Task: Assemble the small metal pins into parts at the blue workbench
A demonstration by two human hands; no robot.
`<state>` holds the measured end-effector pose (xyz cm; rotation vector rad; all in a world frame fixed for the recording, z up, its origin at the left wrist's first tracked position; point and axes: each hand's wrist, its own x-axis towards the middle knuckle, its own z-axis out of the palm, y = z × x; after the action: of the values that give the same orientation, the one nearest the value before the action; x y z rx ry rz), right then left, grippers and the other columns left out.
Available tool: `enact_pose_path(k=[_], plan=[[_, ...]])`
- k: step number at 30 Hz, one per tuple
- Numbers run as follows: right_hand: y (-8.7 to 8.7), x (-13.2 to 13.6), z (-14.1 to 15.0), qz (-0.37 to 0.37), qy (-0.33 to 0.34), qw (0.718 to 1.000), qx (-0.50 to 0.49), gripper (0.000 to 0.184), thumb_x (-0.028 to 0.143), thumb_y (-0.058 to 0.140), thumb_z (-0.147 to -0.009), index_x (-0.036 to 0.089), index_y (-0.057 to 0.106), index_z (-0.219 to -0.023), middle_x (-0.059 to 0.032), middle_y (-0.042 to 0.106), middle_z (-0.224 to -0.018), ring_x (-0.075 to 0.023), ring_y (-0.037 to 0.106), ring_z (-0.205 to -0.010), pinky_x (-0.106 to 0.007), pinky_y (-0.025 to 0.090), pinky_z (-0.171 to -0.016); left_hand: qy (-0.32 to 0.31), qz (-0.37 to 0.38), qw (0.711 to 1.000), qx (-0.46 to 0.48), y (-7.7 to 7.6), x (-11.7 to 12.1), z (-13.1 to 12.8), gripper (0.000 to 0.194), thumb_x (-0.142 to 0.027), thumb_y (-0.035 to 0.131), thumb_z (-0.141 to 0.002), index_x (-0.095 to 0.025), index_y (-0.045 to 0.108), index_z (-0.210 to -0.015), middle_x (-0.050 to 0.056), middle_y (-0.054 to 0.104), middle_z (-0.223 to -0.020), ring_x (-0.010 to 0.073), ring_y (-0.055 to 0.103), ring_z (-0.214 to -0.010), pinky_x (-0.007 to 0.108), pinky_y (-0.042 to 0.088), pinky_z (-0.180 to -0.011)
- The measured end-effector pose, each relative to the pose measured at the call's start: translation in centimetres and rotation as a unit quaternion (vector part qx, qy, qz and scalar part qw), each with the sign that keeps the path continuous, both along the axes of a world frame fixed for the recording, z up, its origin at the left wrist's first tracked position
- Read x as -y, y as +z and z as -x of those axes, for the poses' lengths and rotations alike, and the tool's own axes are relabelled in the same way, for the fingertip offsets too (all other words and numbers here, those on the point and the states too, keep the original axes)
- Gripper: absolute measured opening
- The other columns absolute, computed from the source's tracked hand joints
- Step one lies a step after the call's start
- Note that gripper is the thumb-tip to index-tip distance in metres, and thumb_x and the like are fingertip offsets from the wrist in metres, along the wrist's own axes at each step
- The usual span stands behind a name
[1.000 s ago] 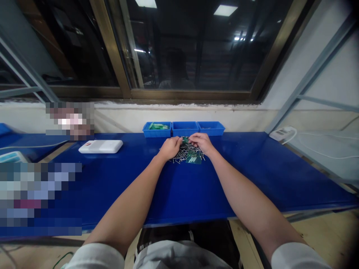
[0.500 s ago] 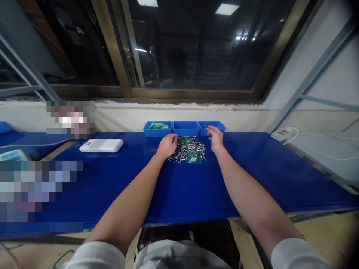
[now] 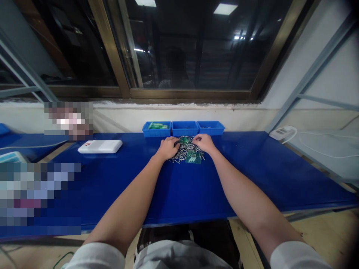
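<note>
A loose heap of thin, shiny metal pins (image 3: 183, 152), like nails or screws, lies on the blue tabletop. Green clear packets lie among them, one packet (image 3: 193, 157) at the heap's near edge holding white pieces. On the heap's left edge rests my left hand (image 3: 168, 148), its fingers bent and the thumb apart from them, with nothing visible in it. My right hand (image 3: 204, 142) is at the heap's upper right, thumb and fingers pinched together; what they hold is too small to make out.
Behind the heap stand three joined blue bins: the left bin (image 3: 157, 133) has green packets, then a middle bin (image 3: 185, 132) and a right bin (image 3: 211, 132) with small bits inside. A white box-shaped device (image 3: 100, 146) lies left; a power strip (image 3: 282, 132) sits right.
My right hand has moved left and down from in front of the right bin onto the heap. The left hand has stayed at the heap's left edge, its thumb now further from the fingers.
</note>
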<state>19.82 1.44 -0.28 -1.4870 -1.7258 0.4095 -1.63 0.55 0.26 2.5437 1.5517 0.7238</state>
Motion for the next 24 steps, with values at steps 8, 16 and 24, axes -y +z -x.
enact_pose_path(k=[8, 16, 24], plan=[[0.5, 0.4, 1.4, 0.002, 0.049, 0.982, 0.181, 0.013, 0.021, 0.057, -0.070, 0.020, 0.070, -0.071, -0.0035, 0.066, -0.077, -0.0167, 0.057, -0.074, -0.026, 0.040, -0.071, 0.010, 0.005, 0.999, -0.036, -0.1, 0.1, -0.3, 0.034, -0.032, 0.039, -0.088, -0.025, 0.060, -0.114, 0.004, 0.057, -0.127, 0.0259, 0.049, -0.117, 0.044, 0.040, -0.094], [-0.2, 0.1, 1.7, 0.041, 0.043, 0.973, 0.224, 0.013, 0.018, 0.052, -0.077, 0.020, 0.065, -0.077, -0.0080, 0.059, -0.092, -0.0238, 0.050, -0.091, -0.033, 0.038, -0.079, 0.007, 0.001, 1.000, -0.020, -0.1, 0.2, -0.3, 0.030, -0.030, 0.042, -0.087, -0.024, 0.062, -0.110, 0.006, 0.059, -0.122, 0.0259, 0.049, -0.115, 0.044, 0.039, -0.093], [0.4, 0.8, 2.7, -0.078, 0.108, 0.987, 0.094, 0.014, 0.027, 0.046, -0.085, 0.019, 0.057, -0.084, -0.0071, 0.056, -0.096, -0.0214, 0.046, -0.095, -0.036, 0.035, -0.088, -0.034, -0.052, 0.998, 0.028, 0.3, 0.5, -0.5, 0.032, -0.032, 0.047, -0.086, -0.022, 0.058, -0.115, 0.007, 0.061, -0.118, 0.0252, 0.051, -0.113, 0.043, 0.038, -0.093]])
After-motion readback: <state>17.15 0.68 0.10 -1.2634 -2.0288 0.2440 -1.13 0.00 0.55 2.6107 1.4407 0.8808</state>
